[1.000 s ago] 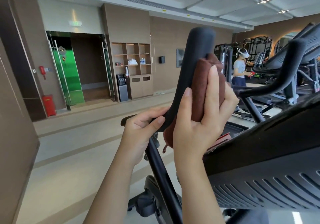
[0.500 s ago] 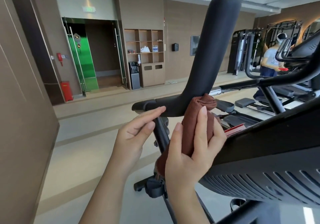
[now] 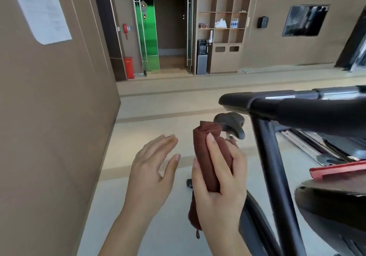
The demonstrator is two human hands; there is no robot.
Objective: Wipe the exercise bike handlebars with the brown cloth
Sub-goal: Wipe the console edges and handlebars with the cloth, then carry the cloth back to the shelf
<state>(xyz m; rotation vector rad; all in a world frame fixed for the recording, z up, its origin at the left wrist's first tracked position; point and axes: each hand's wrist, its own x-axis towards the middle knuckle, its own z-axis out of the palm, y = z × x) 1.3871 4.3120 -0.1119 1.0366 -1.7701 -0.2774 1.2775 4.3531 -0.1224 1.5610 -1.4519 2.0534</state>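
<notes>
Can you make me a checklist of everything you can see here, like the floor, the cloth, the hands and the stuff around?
Surface: pale beige smooth gym floor, with darker stripes.
Job's things: rolled brown fabric cloth, off the black padded exercise bike handlebar; a tail hangs below the hand.
Clutter: flat red object by the bike's black console.
Grippers: right hand gripping the cloth; left hand open, touching nothing.
Cables: nothing seen.
Surroundings: wooden cubby shelf, red fire extinguisher box, green glass door, white paper notice on the brown wall.
</notes>
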